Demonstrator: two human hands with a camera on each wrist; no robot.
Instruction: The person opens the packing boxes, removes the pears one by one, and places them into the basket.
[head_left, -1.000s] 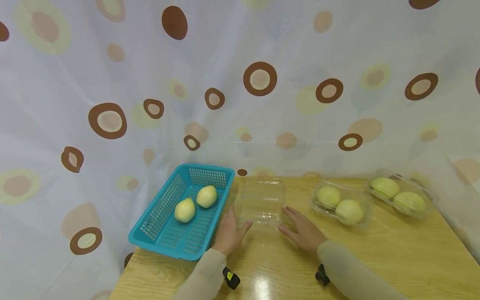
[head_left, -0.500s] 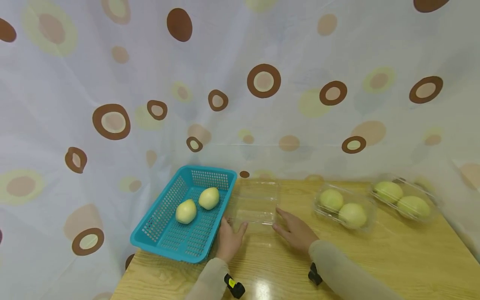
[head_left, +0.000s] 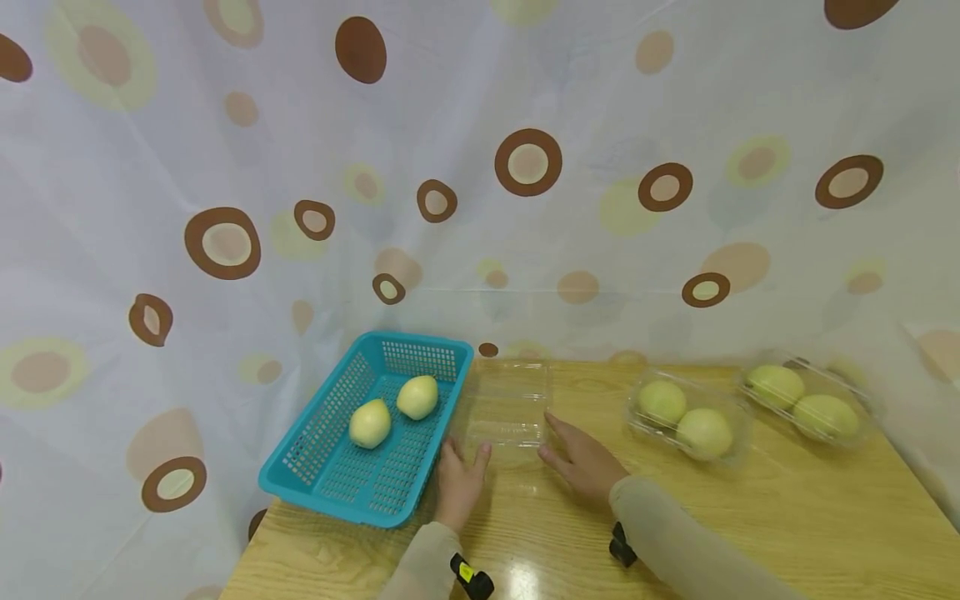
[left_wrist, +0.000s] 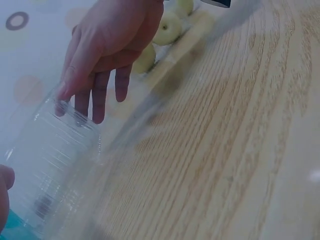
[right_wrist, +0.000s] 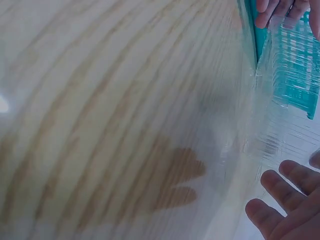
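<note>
An open clear plastic clamshell box [head_left: 506,423] stands on the wooden table, its lid part folded back toward the curtain. My left hand [head_left: 459,485] is at its left side, thumb spread from the fingers, between the box and the blue basket. On the other side, my right hand [head_left: 585,463] touches the near right corner with outstretched fingertips. The right wrist view shows those fingers [right_wrist: 282,192] spread beside the box wall. In the left wrist view only a bit of my left hand [left_wrist: 4,192] appears. No fruit is in this box.
The blue basket [head_left: 341,507] at left holds two pale yellow, pear-like fruits [head_left: 371,423]. To the right are two clear boxes, a nearer one [head_left: 727,400] and a farther one [head_left: 847,379], each with two such fruits. A spotted curtain [head_left: 450,250] hangs behind the table [head_left: 750,517].
The open clear box has shifted a little left, closer to the basket. Both hands have moved left along with it. The basket and the fruit-filled boxes keep their places.
</note>
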